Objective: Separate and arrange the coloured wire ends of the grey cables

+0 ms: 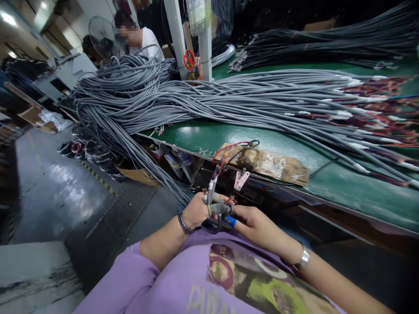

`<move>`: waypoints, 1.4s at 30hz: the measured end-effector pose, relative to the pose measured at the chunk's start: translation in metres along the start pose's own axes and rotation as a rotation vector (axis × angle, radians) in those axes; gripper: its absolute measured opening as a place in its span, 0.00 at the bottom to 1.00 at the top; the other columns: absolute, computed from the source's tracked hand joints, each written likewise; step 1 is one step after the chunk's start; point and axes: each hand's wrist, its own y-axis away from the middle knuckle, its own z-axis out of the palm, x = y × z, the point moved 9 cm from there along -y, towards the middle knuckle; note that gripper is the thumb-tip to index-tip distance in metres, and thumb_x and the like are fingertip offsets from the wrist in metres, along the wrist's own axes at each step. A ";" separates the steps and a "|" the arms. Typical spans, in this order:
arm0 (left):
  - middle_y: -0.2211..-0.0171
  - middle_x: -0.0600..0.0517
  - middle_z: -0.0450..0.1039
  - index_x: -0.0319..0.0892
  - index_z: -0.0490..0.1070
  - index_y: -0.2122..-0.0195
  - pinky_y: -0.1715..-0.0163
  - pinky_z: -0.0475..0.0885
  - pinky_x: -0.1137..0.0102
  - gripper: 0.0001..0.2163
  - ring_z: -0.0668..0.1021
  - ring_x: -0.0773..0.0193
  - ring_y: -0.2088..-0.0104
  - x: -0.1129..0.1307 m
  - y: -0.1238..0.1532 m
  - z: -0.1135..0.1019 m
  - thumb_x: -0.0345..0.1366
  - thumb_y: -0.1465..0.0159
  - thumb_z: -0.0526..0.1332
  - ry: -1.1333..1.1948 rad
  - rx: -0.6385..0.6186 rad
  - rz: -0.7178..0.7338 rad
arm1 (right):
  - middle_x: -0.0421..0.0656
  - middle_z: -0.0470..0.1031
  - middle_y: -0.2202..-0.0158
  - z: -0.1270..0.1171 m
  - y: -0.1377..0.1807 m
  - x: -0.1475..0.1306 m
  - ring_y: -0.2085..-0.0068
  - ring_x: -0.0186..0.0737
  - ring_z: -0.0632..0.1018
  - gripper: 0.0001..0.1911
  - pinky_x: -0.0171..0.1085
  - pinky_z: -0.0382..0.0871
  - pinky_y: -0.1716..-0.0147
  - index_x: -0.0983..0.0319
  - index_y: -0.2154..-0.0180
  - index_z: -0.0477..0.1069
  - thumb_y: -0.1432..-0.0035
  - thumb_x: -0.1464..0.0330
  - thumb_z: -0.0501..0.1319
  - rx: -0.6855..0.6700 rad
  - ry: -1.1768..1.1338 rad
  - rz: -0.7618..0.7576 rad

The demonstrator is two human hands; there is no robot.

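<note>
My left hand (198,211) is closed around several grey cables (210,194), whose white-collared ends stand up out of the fist. Thin coloured wires (222,165) fan out above those collars. Grey covers wrap some of my left fingers. Close beside it, my right hand (257,222) is closed in a pinch, with blue tape (231,221) on the thumb. Its fingertips meet the left fingers near some reddish bare wire ends (231,200); what exactly they grip is partly hidden. Both hands are in front of my body, below the bench edge.
A large bundle of grey cables (196,100) lies along the green bench (190,135) and hangs off its left end. At the bench edge is a tape-wrapped board (271,163) with a pink clip (241,179). Red-handled scissors (189,59) hang by a post. Another person (152,43) is behind.
</note>
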 end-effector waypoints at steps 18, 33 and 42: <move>0.80 0.52 0.70 0.35 0.72 0.76 0.72 0.68 0.73 0.22 0.70 0.70 0.77 -0.024 -0.004 0.016 0.51 0.56 0.73 -0.069 -0.245 -0.041 | 0.41 0.73 0.75 -0.013 -0.006 0.021 0.75 0.35 0.70 0.20 0.35 0.66 0.74 0.61 0.70 0.71 0.50 0.50 0.65 0.171 -0.514 0.145; 0.85 0.53 0.68 0.36 0.68 0.82 0.87 0.63 0.77 0.24 0.70 0.71 0.87 -0.035 0.000 0.007 0.56 0.51 0.68 -0.066 0.000 -0.129 | 0.37 0.65 0.80 -0.022 -0.008 0.036 0.78 0.31 0.61 0.21 0.34 0.55 0.78 0.62 0.74 0.70 0.55 0.50 0.67 0.255 -0.454 0.239; 0.85 0.53 0.69 0.37 0.67 0.80 0.89 0.59 0.78 0.20 0.69 0.72 0.88 -0.032 -0.001 -0.012 0.51 0.50 0.68 0.103 0.295 -0.028 | 0.36 0.63 0.80 -0.014 -0.002 0.041 0.78 0.31 0.61 0.23 0.34 0.56 0.78 0.61 0.73 0.68 0.55 0.48 0.66 0.343 -0.557 0.282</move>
